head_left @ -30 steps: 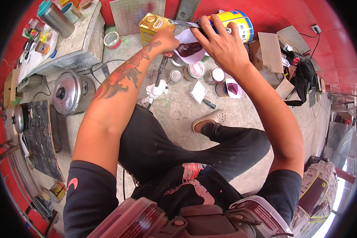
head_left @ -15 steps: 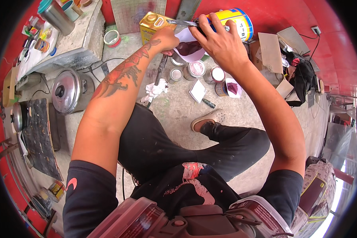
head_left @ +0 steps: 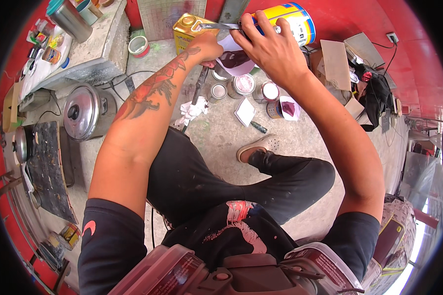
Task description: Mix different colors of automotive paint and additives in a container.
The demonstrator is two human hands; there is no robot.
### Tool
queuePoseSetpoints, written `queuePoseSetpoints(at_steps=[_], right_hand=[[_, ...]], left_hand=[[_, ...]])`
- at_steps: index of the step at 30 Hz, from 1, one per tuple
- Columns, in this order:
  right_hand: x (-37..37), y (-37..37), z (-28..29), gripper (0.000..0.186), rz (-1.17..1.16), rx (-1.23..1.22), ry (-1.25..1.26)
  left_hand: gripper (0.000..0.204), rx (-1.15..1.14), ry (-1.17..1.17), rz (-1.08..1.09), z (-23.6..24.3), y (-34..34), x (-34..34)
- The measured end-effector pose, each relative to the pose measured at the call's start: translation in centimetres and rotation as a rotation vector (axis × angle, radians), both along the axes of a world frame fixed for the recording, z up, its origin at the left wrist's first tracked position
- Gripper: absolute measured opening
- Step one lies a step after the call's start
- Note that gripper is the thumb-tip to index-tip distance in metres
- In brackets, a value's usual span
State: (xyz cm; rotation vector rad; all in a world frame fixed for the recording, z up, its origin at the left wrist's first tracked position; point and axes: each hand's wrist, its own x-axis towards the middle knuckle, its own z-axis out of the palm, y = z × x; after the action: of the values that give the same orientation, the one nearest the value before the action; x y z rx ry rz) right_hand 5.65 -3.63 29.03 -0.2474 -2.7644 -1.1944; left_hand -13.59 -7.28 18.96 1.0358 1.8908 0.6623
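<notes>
My left hand (head_left: 209,50) is closed on a white paper cup (head_left: 247,68), whose inside is coated with dark maroon paint (head_left: 235,59); its fingers are mostly hidden. Just right of it, my right hand (head_left: 276,51) has its fingers curled against a tipped yellow-and-blue paint can (head_left: 293,22). The can's mouth is hidden behind the hand. A flat metal strip (head_left: 221,26) juts left from beside those fingertips; whether they pinch it is unclear. Behind my left hand stands a gold rectangular tin (head_left: 188,34).
Below the paper cup, several small tins (head_left: 243,84) stand on the concrete floor, near a white square pad (head_left: 245,112). A crumpled white rag (head_left: 192,111) lies left of them. A lidded metal pot (head_left: 81,113) is at left; open cardboard boxes (head_left: 335,64) are at right.
The paint can has risen slightly and tilted further along with my right hand. The metal strip has shifted a little left. My left hand and the paper cup hold nearly the same place.
</notes>
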Motion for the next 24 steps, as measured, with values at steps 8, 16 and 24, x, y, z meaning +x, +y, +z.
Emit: queuePoseSetpoints(at_steps=[8, 16, 24], right_hand=[[-0.1, -0.4, 0.9, 0.057, -0.005, 0.051, -0.063], [-0.4, -0.3, 1.4, 0.053, 0.04, 0.003, -0.024], [-0.6, -0.8, 2.1, 0.04, 0.068, 0.071, -0.06]], left_hand=[[0.021, -0.008, 0.005, 0.003, -0.1, 0.0, -0.1], [0.027, -0.007, 0.02, -0.02, -0.1, -0.1, -0.1], [0.023, 0.011, 0.006, -0.014, 0.5, -0.4, -0.1]])
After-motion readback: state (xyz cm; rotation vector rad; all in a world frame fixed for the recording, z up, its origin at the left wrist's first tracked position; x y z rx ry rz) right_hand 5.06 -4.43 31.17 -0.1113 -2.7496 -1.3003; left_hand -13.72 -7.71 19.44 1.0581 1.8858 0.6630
